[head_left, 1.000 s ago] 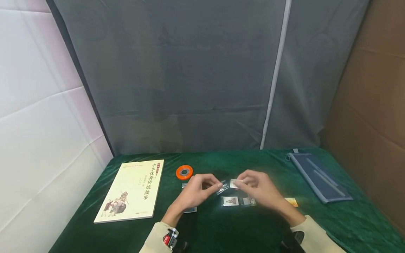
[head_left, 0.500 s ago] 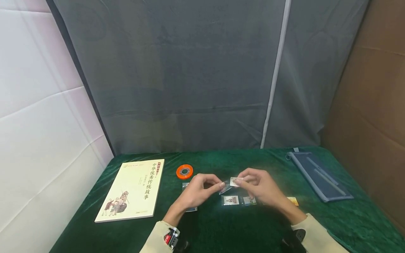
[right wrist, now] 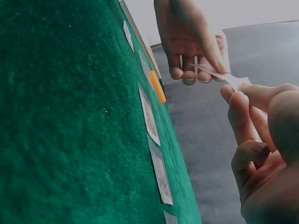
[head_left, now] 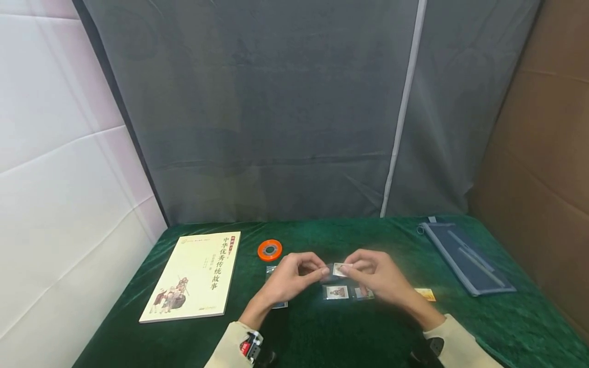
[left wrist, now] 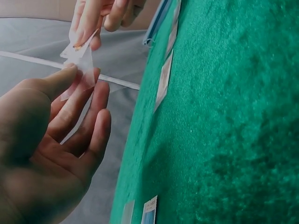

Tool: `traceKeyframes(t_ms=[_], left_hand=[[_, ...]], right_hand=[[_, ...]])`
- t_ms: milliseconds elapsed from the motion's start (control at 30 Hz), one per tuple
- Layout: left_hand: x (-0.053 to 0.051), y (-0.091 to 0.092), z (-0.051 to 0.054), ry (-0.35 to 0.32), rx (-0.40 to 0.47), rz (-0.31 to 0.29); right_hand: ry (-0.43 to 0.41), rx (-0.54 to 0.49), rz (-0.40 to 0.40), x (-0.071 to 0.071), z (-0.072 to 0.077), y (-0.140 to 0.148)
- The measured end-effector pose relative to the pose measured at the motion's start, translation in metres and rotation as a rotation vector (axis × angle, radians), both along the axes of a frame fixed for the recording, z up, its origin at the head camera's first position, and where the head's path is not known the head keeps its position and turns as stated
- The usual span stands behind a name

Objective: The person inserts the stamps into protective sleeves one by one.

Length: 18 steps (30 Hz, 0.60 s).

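My left hand (head_left: 294,276) pinches a small clear plastic sleeve (left wrist: 85,63) between thumb and fingertips, above the table. My right hand (head_left: 379,273) pinches a small pale stamp (head_left: 339,269) by its edge. The stamp meets the sleeve's edge in the left wrist view; whether its end is inside the sleeve I cannot tell. Below the hands, a sleeved stamp (head_left: 337,292) lies flat, with a second sleeved stamp (head_left: 361,294) beside it, partly under my right hand. Under my left forearm, another small card-like piece (head_left: 280,305) is mostly hidden.
A pale book (head_left: 193,276) lies on the left of the green cloth (head_left: 322,337). An orange tape-like roll (head_left: 261,251) sits behind my left hand. To the right are a yellow stamp-like piece (head_left: 425,294) and a blue zip pouch (head_left: 465,258). Fabric walls (head_left: 276,128) surround the table.
The stamp in my right hand has shifted slightly left, so that it and the sleeve are closer together. My left hand has hardly moved, and both grips stay as they were.
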State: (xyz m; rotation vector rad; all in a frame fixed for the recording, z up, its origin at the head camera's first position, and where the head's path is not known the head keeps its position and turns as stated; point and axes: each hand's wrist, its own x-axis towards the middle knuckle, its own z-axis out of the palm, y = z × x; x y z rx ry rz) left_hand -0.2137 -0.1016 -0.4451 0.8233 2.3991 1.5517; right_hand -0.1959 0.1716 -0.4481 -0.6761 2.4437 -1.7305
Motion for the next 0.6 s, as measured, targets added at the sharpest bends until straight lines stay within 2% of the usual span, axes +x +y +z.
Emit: traceKeyframes(t_ms=[233, 400, 600], left_hand=[[0.0028, 0.0025, 0.0009, -0.071, 0.085, -0.012], [0.004, 0.0041, 0.0017, -0.052, 0.077, 0.006], [0.0029, 0.004, 0.0002, -0.019, 0.091, 0.009]], right_hand=[[-0.036, -0.009, 0.001, 0.0019, -0.0015, -0.0043], [-0.066, 0.0, -0.005, 0.0017, -0.0049, -0.0062], [-0.03, 0.001, -0.009, 0.0002, -0.0085, -0.0061]])
